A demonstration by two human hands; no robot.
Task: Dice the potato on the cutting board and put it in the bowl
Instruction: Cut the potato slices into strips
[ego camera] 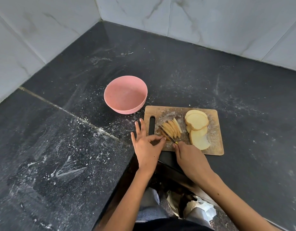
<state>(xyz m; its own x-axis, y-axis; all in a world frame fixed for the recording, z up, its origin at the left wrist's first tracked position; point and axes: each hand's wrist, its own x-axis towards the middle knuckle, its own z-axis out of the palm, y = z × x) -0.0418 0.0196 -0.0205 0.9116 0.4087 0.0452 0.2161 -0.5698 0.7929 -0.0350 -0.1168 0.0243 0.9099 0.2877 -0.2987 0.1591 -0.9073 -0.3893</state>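
On the cutting board (pixel 214 145), the left hand (pixel 146 147) pinches the potato sticks (pixel 171 130) at the handle-slot end; the right hand (pixel 188 155) grips the knife (pixel 168 135) (bowl (pixel 125 97) just beyond, empty). Fingertips so near the blade risk a nick if sticks slip.

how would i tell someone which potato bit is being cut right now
Find the wooden cutting board on the dark counter, right of the pink bowl. On its left half is a fanned row of thin strips under the knife; the uncut round slices lie to its right.
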